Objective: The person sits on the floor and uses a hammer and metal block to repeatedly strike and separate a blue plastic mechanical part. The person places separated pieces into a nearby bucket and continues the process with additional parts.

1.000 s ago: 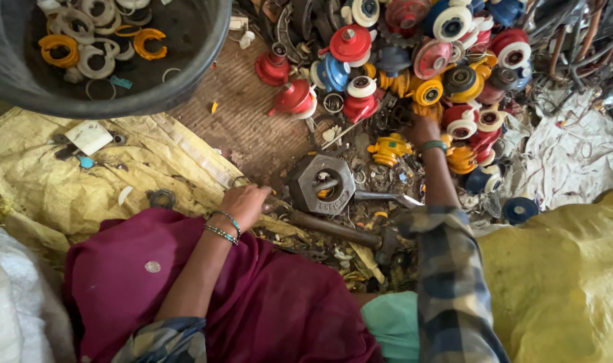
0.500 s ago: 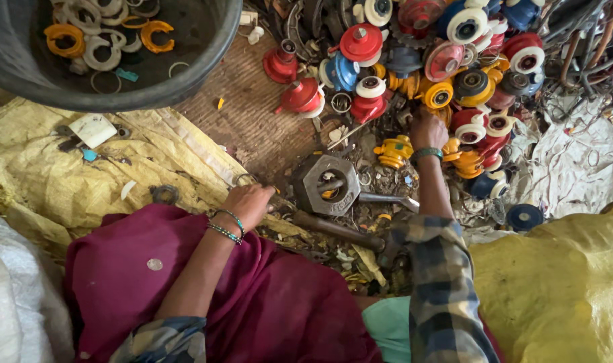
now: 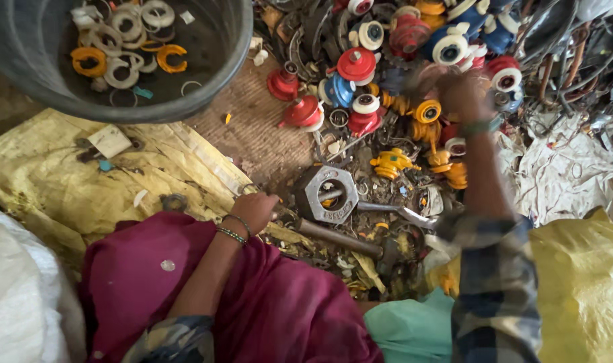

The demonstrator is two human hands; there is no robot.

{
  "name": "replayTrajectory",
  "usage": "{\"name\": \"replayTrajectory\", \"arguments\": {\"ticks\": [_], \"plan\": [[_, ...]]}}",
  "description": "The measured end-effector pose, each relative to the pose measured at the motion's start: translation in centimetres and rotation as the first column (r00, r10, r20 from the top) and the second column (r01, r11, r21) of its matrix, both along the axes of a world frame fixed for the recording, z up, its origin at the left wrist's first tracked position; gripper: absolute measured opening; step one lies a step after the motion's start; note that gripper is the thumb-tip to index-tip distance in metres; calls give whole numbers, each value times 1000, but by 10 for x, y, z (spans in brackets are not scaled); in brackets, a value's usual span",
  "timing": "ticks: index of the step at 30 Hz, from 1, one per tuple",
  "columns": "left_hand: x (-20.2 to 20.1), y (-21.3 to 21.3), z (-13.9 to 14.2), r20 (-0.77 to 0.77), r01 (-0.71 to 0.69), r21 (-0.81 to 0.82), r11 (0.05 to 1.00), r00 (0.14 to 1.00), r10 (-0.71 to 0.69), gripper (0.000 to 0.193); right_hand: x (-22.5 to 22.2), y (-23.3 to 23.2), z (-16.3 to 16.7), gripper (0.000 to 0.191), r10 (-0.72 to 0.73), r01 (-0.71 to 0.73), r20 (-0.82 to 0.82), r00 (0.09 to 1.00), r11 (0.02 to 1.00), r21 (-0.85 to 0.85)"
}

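Metal rod point(image 3: 336, 236) grasped in your left hand point(image 3: 254, 210), right hand point(image 3: 457, 91) blurred over plastic spools point(image 3: 427, 111), its grip impossible to tell

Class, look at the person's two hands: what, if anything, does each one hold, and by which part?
The left hand grips the near end of a dark metal rod. The right hand is blurred above the coloured plastic parts; whether it holds anything cannot be told.

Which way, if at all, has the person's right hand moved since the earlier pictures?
Yes. The right hand has moved up the picture, away from the grey hexagonal nut, further into the pile of coloured parts.
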State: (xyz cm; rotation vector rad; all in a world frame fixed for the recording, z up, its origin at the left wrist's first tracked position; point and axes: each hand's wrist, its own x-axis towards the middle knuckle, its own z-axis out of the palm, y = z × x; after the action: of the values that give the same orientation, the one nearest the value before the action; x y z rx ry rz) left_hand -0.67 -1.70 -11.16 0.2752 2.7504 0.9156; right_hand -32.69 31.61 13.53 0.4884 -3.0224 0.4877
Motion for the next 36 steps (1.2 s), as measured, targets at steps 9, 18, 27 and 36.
{"name": "replayTrajectory", "arguments": {"ticks": [9,18,27,36], "plan": [[-7,-3,16,33,-6,-16,1000,999,7,26,7,18,72,32,148,-278,-599,787,952,-129],[-12,-9,23,81,0,-71,997,997,6,23,263,39,-69,58,454,-643,531,716,724,248],[-3,-19,24,34,21,-89,996,999,-18,27,274,65,17,60,-57,-90,318,946,898,430],[27,-25,57,-134,-46,-47,998,990,39,32,278,231,28,31,-168,389,-598,784,884,261]]}}
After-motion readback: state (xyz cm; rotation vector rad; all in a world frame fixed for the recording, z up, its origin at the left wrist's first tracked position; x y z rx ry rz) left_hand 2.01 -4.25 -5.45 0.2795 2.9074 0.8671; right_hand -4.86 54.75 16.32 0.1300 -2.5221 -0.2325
